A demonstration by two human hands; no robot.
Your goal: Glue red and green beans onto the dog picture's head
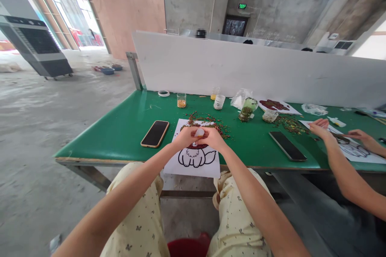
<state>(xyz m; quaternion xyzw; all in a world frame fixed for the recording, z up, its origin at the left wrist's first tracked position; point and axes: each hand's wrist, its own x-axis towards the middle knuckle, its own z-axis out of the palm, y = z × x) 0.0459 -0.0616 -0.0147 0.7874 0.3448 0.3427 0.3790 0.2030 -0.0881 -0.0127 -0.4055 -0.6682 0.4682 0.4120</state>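
Over the white drawing sheet (201,170), my left hand (184,137) and my right hand (212,138) meet, fingers closed around a small whitish glue bottle (199,132). A hint of orange shows at its lower end; the tip is mostly hidden by my fingers. The sheet has a black outline of a bushy-tailed animal, and its head area is partly covered with dark red and brown grains. Loose red and green grains (221,128) lie scattered on the sheet's upper part and on the table around it.
The green table (105,134) holds a phone (155,133) left of the sheet and another phone (287,145) to the right. Behind stand a cup of yellow kernels (181,100), a white cup (219,102) and a tipped jar (245,113). A co-worker's hands (321,128) work at right.
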